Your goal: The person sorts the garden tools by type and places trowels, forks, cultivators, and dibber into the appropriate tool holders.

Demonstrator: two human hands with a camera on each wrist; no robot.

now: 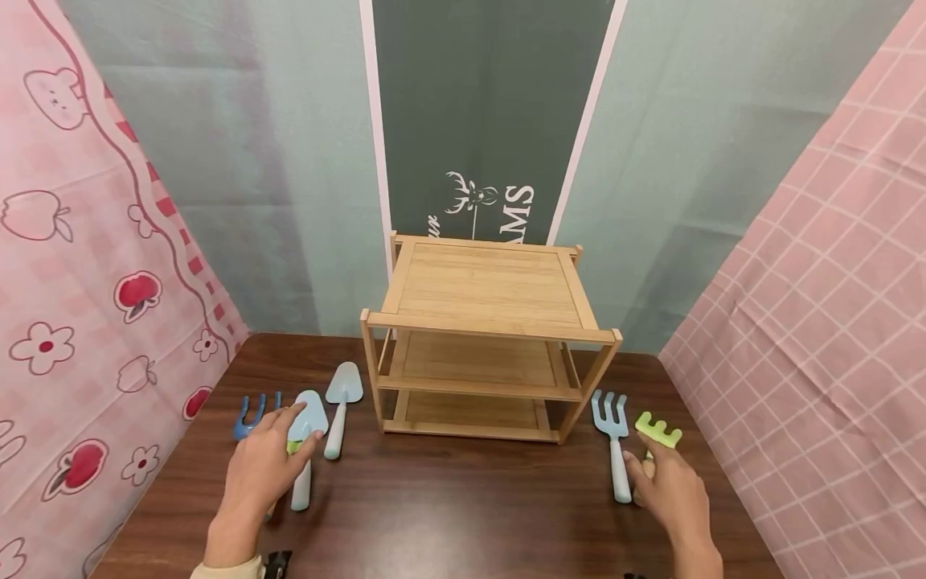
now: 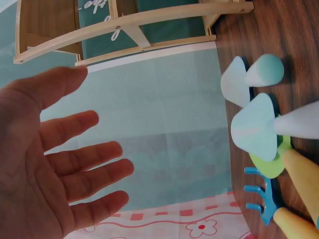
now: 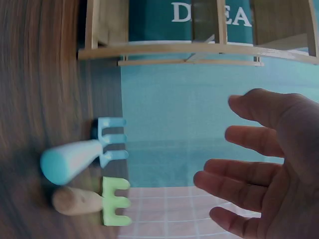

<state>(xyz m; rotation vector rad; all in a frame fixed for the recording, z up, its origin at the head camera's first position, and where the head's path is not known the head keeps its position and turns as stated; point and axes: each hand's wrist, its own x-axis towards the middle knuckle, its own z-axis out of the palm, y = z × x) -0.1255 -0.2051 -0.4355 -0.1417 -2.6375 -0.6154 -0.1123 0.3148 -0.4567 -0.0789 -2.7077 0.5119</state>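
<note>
My left hand hovers with spread fingers above several toy garden tools. Under it in the head view lie a pale blue trowel with a whitish handle and a dark blue rake. The left wrist view also shows a green trowel with a wooden handle, partly covered by the pale blue one. Another pale blue trowel lies nearer the rack. On the other side, my right hand is over a green rake, hiding most of its wooden handle. Beside that rake lies a light blue fork. Both palms are bare.
A three-tier wooden rack stands at the back middle of the dark wooden table. Behind it hangs a green-grey cloth. Pink patterned cloths flank the table, printed on the left and checked on the right.
</note>
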